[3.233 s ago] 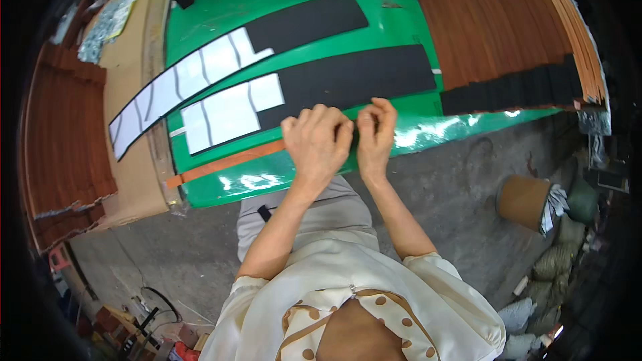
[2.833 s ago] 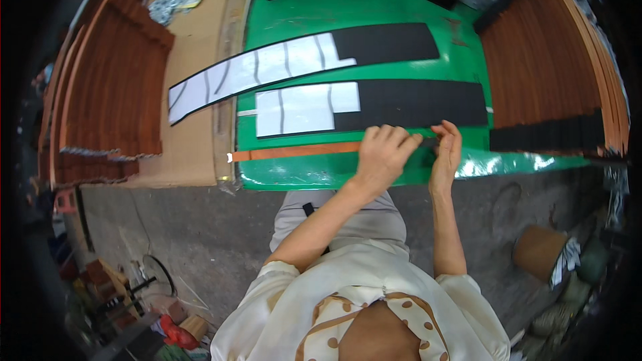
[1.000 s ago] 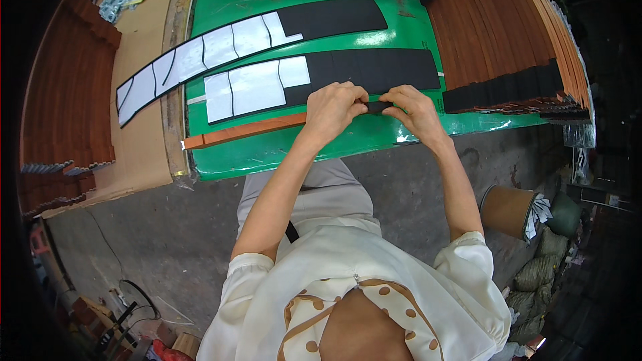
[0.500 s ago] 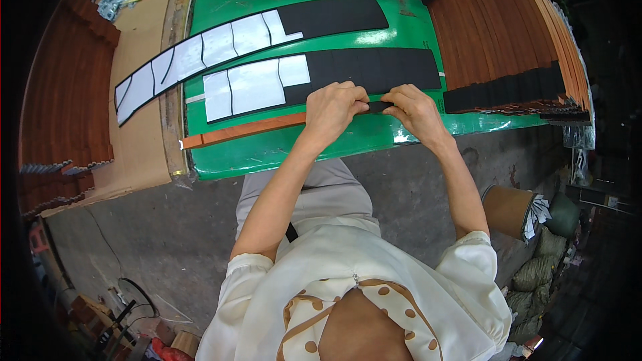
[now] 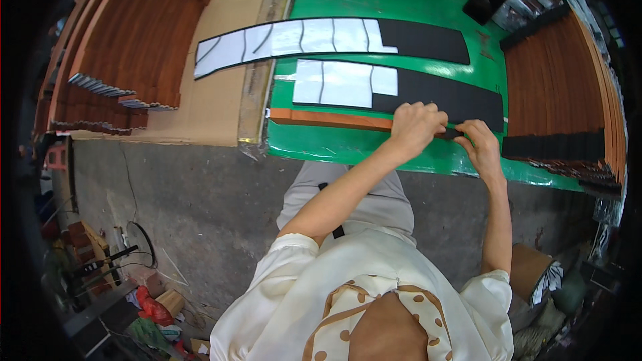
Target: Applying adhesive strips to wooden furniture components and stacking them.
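Observation:
A narrow reddish-brown wooden strip [image 5: 331,119] lies lengthwise along the near part of the green table top [image 5: 321,146]. Its right end is covered in black [image 5: 451,134]. My left hand [image 5: 418,128] is closed over the strip just left of the black end, its fingers curled. My right hand [image 5: 480,147] pinches the black end between thumb and fingers. Just beyond the hands lies a black panel [image 5: 445,97] with a white sheet [image 5: 344,83] on its left half. Farther back is a longer, curved black panel [image 5: 428,40], mostly covered with white pieces split by dark lines.
Stacks of brown boards with black ends [image 5: 555,87] stand at the right. More brown boards [image 5: 144,33] are piled on cardboard [image 5: 207,113] at the left. A black box-like object [image 5: 487,0] sits at the back right. Below the table, a brown drum [image 5: 531,271] stands on the floor.
The whole view has swung, so the table and both hands appear farther right. My hands stay at the black end of the strip, the right one still pinching it.

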A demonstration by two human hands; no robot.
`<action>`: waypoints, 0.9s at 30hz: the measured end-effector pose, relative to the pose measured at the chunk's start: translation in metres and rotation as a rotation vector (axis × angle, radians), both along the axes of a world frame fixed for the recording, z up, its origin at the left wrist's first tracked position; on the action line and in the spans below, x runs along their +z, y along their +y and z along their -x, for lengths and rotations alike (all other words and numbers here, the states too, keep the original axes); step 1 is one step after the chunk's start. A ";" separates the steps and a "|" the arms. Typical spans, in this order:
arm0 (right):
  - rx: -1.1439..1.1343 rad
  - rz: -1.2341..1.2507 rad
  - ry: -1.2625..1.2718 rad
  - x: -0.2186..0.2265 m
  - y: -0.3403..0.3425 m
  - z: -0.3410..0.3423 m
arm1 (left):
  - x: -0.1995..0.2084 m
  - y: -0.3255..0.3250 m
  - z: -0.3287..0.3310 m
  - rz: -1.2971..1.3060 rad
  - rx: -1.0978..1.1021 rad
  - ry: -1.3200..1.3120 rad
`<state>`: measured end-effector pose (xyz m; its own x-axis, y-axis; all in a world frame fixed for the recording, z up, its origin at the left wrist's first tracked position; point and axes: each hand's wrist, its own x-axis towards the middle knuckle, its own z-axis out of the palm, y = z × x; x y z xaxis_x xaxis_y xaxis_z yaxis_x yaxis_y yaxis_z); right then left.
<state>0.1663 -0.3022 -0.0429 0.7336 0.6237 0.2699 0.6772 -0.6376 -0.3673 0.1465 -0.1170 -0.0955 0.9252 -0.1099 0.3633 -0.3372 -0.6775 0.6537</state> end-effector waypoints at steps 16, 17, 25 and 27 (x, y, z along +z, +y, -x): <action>-0.013 0.102 0.062 0.007 -0.002 -0.009 | 0.009 0.011 -0.001 -0.008 -0.158 0.060; -0.027 0.115 0.063 0.008 -0.003 -0.009 | 0.008 0.009 -0.002 -0.019 -0.143 0.059; 0.033 0.172 0.099 0.011 -0.008 -0.010 | 0.005 -0.006 0.005 -0.049 -0.073 0.014; 0.062 0.189 0.089 0.011 -0.008 -0.011 | 0.004 -0.006 0.005 -0.044 -0.064 0.016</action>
